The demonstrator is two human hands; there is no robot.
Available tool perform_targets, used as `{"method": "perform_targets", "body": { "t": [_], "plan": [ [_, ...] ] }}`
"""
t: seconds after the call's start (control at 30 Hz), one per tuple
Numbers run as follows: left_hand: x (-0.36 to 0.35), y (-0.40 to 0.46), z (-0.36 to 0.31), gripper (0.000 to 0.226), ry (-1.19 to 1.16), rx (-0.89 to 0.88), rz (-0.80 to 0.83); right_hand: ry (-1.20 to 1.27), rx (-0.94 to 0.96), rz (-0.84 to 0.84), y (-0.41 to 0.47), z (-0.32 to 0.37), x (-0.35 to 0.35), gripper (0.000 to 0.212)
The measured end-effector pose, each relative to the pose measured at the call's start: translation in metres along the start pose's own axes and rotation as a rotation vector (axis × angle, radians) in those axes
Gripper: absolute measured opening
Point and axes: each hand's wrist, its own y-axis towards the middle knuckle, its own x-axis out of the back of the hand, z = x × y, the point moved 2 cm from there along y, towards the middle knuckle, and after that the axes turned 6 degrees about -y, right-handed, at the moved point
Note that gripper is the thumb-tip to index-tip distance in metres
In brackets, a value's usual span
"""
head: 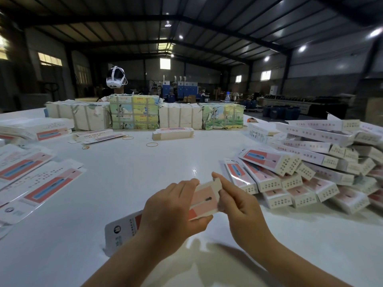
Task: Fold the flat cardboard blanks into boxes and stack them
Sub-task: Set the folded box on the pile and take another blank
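Head view: a long, narrow box (204,198), pink and red on its printed face, held just above the white table (128,175) at the near middle, its far end raised toward the right. Left hand (176,212) wrapped round the middle of the body, fingers curled over the top face. Right hand (238,201) pinching the pale end flap (215,184) between thumb and forefinger, apparently tucking it in. Near end with a round logo poking out below the left wrist. To the right, a loose heap of folded boxes (310,168), ends toward the camera; to the left, flat blanks (39,187) fanned on the table. Farther back, strapped bundles (134,114), a few rubber bands (152,144), and a person wearing a white headset (116,77). Likely thin, light card: stiff along the creases, easily crushed on the hollow body, somewhat slick on the glossy print. Best gripped lightly by the long edges, with fingertips on the flap near its crease.
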Motion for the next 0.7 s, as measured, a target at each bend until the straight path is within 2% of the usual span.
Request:
{"method": "perform_targets", "body": {
  "t": [0.17, 0.27, 0.43, 0.7],
  "plan": [
    [-0.004, 0.0, -0.002, 0.069, 0.057, -0.022, -0.043, -0.121, 0.025, -0.002, -0.001, 0.0, 0.002, 0.039],
    [-0.005, 0.001, -0.004, 0.062, 0.059, 0.003, -0.068, -0.127, 0.015, 0.075, -0.006, 0.001, -0.003, 0.036],
    [-0.008, -0.001, -0.002, 0.065, 0.118, 0.017, -0.047, -0.416, -0.025, 0.215, -0.012, -0.002, -0.018, 0.061],
    [-0.009, -0.001, -0.002, 0.068, 0.144, -0.013, -0.061, -0.425, -0.002, 0.211, -0.012, 0.0, -0.014, 0.059]
  ]
}}
